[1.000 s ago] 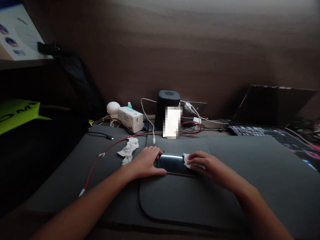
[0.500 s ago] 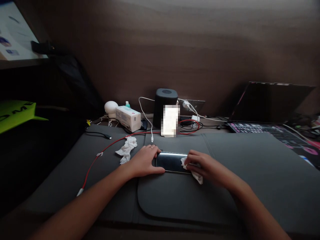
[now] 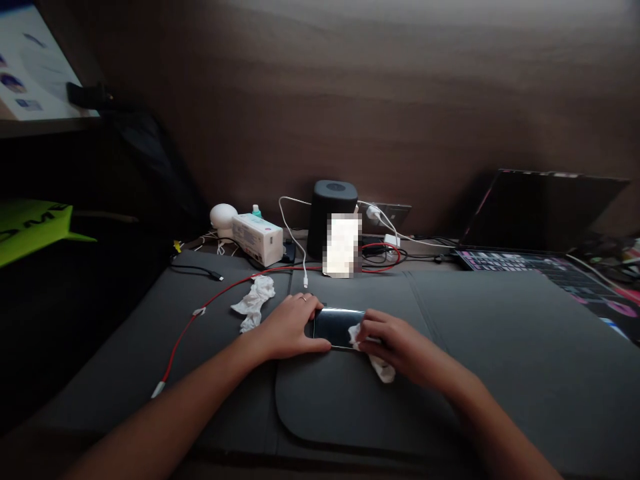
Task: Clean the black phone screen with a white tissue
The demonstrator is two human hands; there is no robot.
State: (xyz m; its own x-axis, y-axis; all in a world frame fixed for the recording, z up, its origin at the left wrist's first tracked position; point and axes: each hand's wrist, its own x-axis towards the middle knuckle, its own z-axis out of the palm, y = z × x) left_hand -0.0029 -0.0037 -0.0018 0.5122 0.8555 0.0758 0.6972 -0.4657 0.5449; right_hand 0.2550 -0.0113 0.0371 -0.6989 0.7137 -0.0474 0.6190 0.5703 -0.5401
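A dark-screened smartphone [image 3: 336,327] lies flat and lengthwise on a dark grey mat [image 3: 340,407]. My left hand [image 3: 295,327], with a ring on one finger, grips the phone's left end between thumb and fingers. Pinched in my right hand [image 3: 390,337] is a crumpled white tissue [image 3: 383,369], pressed on the right part of the screen; its loose end hangs over the phone's near edge. The phone's right end is hidden behind that hand. Another crumpled tissue [image 3: 256,301] rests on the mat beyond my left wrist.
A red cable [image 3: 184,332] curves over the mat's left side. Behind stand a white box [image 3: 259,240], a black speaker [image 3: 320,230] and a blurred-out white item [image 3: 341,247]. White cable ends [image 3: 305,277] reach the mat. An open laptop [image 3: 540,213] stands at the back right.
My right hand has slid left along the phone screen with the tissue, slightly toward me. My left hand keeps its hold on the phone. The camera view has tilted slightly.
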